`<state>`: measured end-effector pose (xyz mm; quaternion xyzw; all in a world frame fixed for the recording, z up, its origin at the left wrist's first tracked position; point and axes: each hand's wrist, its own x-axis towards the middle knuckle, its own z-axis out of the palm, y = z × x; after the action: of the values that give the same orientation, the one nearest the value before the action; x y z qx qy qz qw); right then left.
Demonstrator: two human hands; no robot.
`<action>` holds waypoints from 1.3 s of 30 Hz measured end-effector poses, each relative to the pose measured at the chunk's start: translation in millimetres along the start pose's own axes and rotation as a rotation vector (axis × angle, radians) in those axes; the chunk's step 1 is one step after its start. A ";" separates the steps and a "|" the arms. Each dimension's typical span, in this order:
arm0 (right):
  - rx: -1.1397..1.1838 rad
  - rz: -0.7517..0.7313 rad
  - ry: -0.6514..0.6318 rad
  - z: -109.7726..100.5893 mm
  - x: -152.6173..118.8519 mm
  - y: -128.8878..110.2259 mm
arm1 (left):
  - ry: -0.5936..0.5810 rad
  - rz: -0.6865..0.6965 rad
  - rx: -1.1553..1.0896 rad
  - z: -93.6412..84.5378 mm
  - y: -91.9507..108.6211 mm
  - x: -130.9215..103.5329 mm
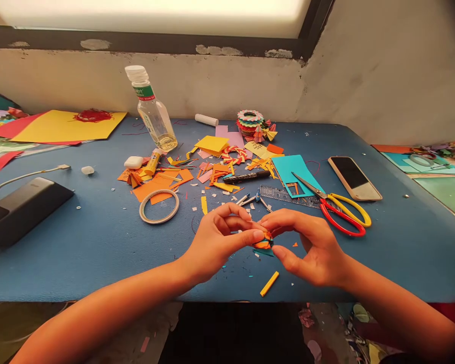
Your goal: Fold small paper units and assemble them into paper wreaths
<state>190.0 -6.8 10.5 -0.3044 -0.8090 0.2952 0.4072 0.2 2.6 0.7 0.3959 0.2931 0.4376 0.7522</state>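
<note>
- Nearest me on the blue table (109, 263), a folded yellow strip (269, 284) lies near the front edge.
- Just beyond it, my left hand (220, 242) pinches the small orange and teal paper piece (264, 242) between thumb and fingers.
- My right hand (313, 247) has its thumb and fingertips at the piece's other side, curled around it; I can't tell how firmly they grip.
- Off to my left sits a black device (26, 210) with a white cable.
- Further in, a tape roll (159, 206) lies flat; right of my hands, open scissors (335, 202) overlap a teal sheet (298, 174).
- A phone (354, 178) lies right of them.
- Mid-table, a black marker (247, 177) rests among paper scraps (163, 186).
- Farther back stand a capped bottle (155, 119) and a ring-topped paper ornament (250, 125).
</note>
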 end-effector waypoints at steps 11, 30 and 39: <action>-0.448 -0.255 0.218 10.4 -2.4 6.0 | 0.053 0.082 0.103 2.3 2.2 -2.7; -0.514 -0.308 0.203 6.8 -4.5 3.9 | 0.087 0.241 0.276 2.6 -3.3 -8.0; -0.410 -0.270 0.169 11.0 -5.6 15.9 | 0.078 0.296 0.356 2.2 -2.5 -8.0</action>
<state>187.5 -3.3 -9.2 -0.2934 -0.8483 0.0414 0.4389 -0.6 -6.0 0.5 0.5438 0.3331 0.4995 0.5863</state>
